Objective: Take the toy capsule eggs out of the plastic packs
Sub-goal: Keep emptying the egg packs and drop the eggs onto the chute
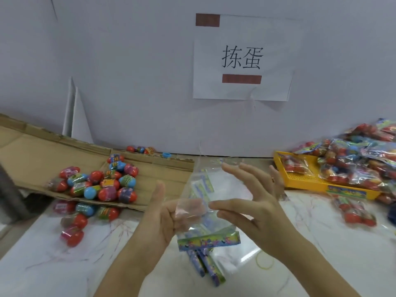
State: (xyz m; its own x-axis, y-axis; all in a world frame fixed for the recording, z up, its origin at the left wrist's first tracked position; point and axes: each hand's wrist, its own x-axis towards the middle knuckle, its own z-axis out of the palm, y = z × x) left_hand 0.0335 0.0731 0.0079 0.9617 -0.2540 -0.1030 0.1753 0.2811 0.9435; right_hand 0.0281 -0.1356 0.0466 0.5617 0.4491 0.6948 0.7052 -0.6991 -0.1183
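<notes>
Plastic, clear and slack, the pack point(199, 189) hangs over the counter's point(64, 264) near middle. The left hand point(169, 219) pinches it, fingers curled behind the film, and no egg shows inside. The right hand point(257, 202) is spread and released, its thumb just beside the pack; whether it touches I cannot tell. Loose eggs point(102, 183) lie heaped on cardboard point(32, 151) toward the left edge, some spilled onto the counter. This pack looks emptied, so the step in hand is discarding it. The next move would be a reach for the full packs point(353, 159) piled on the yellow tray point(304, 181) at the right edge.
</notes>
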